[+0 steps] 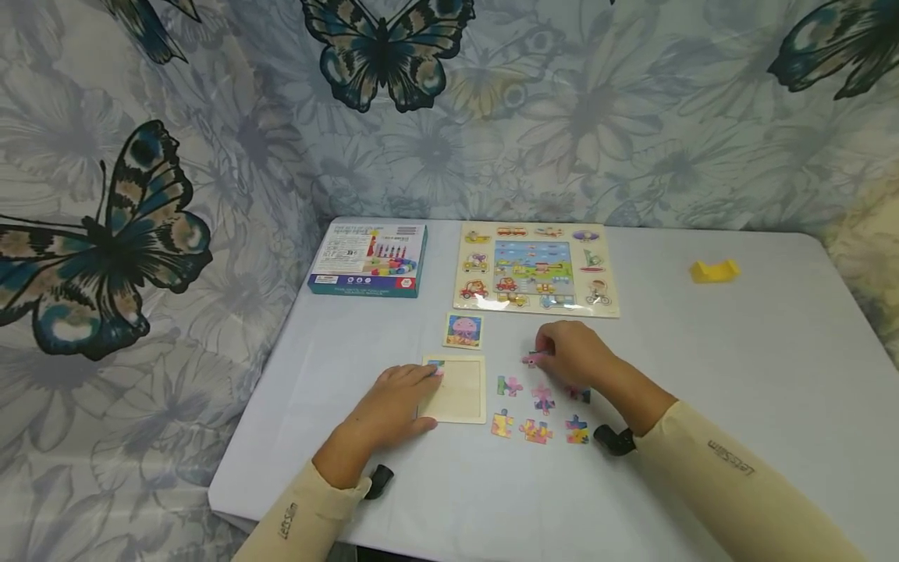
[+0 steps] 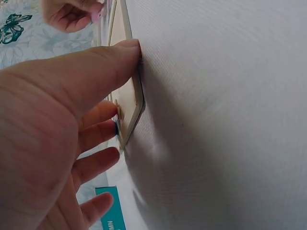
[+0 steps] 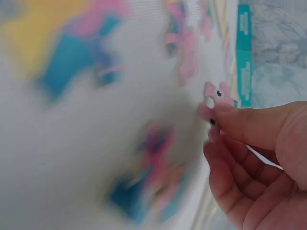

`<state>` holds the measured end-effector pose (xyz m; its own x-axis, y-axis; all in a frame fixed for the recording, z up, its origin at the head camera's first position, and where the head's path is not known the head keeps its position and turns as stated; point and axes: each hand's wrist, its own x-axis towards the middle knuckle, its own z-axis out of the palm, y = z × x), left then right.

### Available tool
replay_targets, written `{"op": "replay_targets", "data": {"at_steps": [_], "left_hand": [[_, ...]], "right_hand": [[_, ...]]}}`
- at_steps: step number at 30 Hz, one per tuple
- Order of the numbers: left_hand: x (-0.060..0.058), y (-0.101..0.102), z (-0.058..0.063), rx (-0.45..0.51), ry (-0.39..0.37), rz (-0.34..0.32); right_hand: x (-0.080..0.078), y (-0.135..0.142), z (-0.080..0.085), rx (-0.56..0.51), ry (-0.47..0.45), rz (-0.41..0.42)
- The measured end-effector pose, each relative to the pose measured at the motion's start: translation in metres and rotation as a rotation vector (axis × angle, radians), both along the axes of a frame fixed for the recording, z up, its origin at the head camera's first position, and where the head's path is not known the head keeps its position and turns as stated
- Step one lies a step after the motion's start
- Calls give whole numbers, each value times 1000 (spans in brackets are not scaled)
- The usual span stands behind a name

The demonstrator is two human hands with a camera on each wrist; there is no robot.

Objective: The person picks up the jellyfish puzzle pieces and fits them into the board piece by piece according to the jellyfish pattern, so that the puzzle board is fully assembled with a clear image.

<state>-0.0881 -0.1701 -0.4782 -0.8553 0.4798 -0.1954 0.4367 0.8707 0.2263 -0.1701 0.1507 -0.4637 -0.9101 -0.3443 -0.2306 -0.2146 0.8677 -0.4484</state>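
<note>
My right hand (image 1: 576,351) pinches a pink jigsaw piece (image 3: 221,93) with eye markings between thumb and fingers. In the right wrist view the piece appears just off the tabletop. My left hand (image 1: 396,402) rests along the left side of a shallow wooden puzzle tray (image 1: 463,394). Its thumb touches the tray's near edge, and its extended fingertips lie on a small jigsaw piece (image 1: 438,365) in the far left corner. Several loose pieces lie right of the tray, among them a pink one (image 1: 542,398) and a yellow one (image 1: 502,424). One piece (image 1: 580,394) is partly hidden under my right hand.
Beyond the tray lies a small pink jellyfish picture card (image 1: 463,331). Farther back are a boxed set (image 1: 368,261) and a large vehicle puzzle board (image 1: 466,254). A yellow curved block (image 1: 715,272) sits at the right on the white table (image 1: 702,375).
</note>
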Motion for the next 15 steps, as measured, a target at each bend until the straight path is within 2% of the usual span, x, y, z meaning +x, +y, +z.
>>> {"op": "replay_targets", "data": {"at_steps": [7, 11, 15], "left_hand": [[-1, -2, 1, 18, -55, 27], [-4, 0, 2, 33, -91, 55], [-6, 2, 4, 40, -112, 67]], "right_hand": [[-10, -56, 10, -144, -63, 87], [-11, -89, 3, -189, -101, 158], [-11, -108, -5, -181, -105, 181]]}}
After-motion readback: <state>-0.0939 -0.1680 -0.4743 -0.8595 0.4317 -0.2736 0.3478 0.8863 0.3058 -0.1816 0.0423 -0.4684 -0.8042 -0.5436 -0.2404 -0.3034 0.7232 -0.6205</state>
